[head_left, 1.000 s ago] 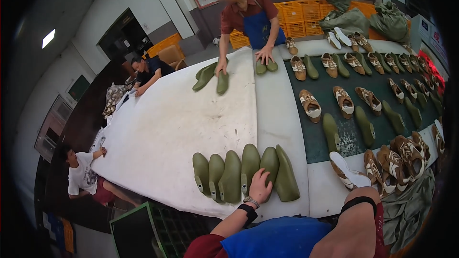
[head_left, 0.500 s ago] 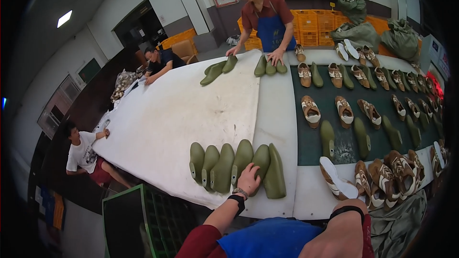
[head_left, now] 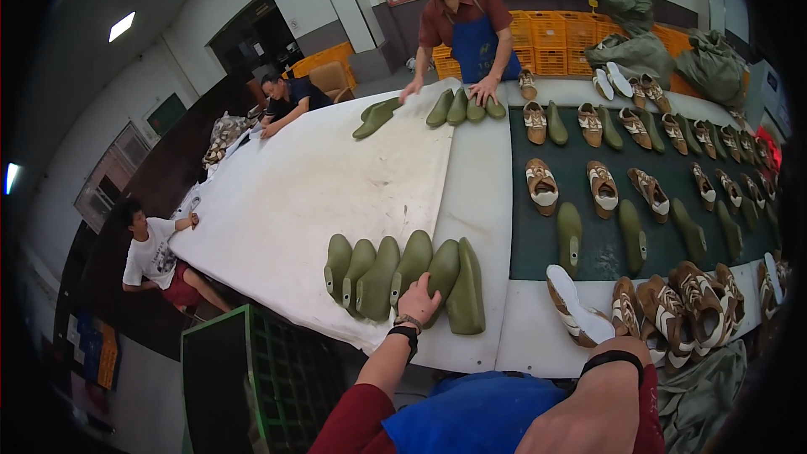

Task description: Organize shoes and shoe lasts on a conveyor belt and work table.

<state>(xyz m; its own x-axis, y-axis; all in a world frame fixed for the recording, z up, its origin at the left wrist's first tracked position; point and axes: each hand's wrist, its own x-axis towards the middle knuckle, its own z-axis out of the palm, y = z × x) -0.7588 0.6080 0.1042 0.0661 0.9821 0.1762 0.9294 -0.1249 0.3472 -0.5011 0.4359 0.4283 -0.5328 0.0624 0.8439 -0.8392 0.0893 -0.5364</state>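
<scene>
Six green shoe lasts (head_left: pixel 412 261) line the white bench (head_left: pixel 336 176) at six o'clock. The left hand (head_left: pixel 414 296) rests, fingers loosely spread, toward the row's three-o'clock end; the right hand is out of view, its grip unknown.

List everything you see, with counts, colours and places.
Near shoe lasts: six, green, near table edge
Far lasts: at least five, green, far table edge
Mat lasts: many, green, right
Shoes: many, brown and white, on and around mat
Mat: one, dark green, right
Table cover: one, white, centre
Crates: several, orange, back
Sacks: several, greenish, far right
Framed rack: one, green, lower left
Other people: three, red, dark and white tops, across and left
Left hand: one, black wristband, on near lasts
Right arm: one, black band, lower right
</scene>
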